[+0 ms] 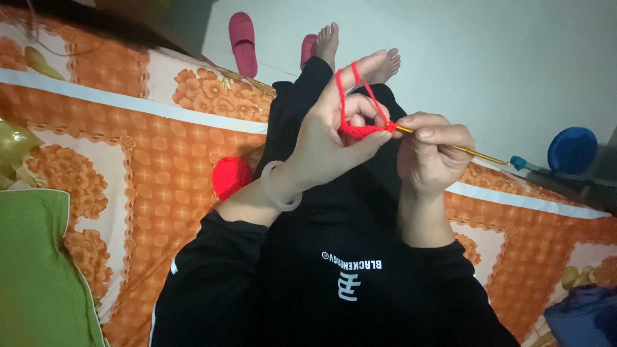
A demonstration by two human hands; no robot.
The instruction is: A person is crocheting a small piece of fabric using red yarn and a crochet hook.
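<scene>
Head view: orange floral bedspread (148, 160) (grey floor (488, 58)).

Red yarn (357, 128), crochet hook (450, 146), both hands

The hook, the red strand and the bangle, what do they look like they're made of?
Hook: likely metal, a thin gold shaft with a slight shine; its blue end looks like plastic.
Red strand: soft matte yarn, probably acrylic or wool, looped over the left hand and pinched by the right hand.
Bangle: smooth, pale and translucent; jade, glass or plastic, can't tell which.
</scene>
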